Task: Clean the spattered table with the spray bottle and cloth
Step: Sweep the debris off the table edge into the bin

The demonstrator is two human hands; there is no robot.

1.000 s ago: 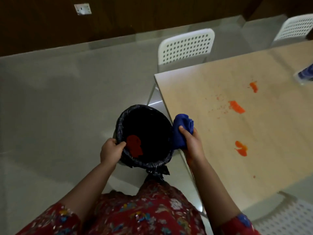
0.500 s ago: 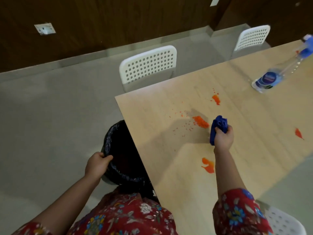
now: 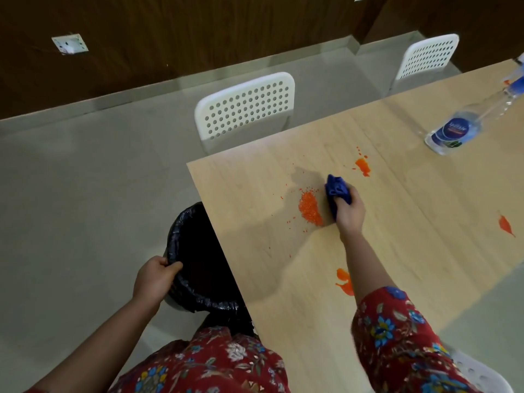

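My right hand (image 3: 351, 213) grips a bunched blue cloth (image 3: 335, 189) on the light wooden table (image 3: 397, 222), right beside a heap of orange crumbs (image 3: 309, 208). More orange spatters lie farther back (image 3: 363, 165), near my right forearm (image 3: 344, 280) and at the right (image 3: 506, 224). My left hand (image 3: 154, 277) holds the rim of a black-lined bin (image 3: 198, 259) pushed against the table's left edge, partly under it. A clear spray bottle (image 3: 465, 124) with a blue label lies on its side at the far right.
A white perforated chair (image 3: 245, 106) stands at the table's far side, and a second chair (image 3: 428, 56) farther right. Another white chair seat (image 3: 479, 373) shows at the bottom right. Grey floor lies to the left, with a dark wooden wall behind.
My right hand has carried the cloth from the bin's rim out onto the table and now presses it beside the orange heap, which looks more gathered. My left hand keeps holding the bin.
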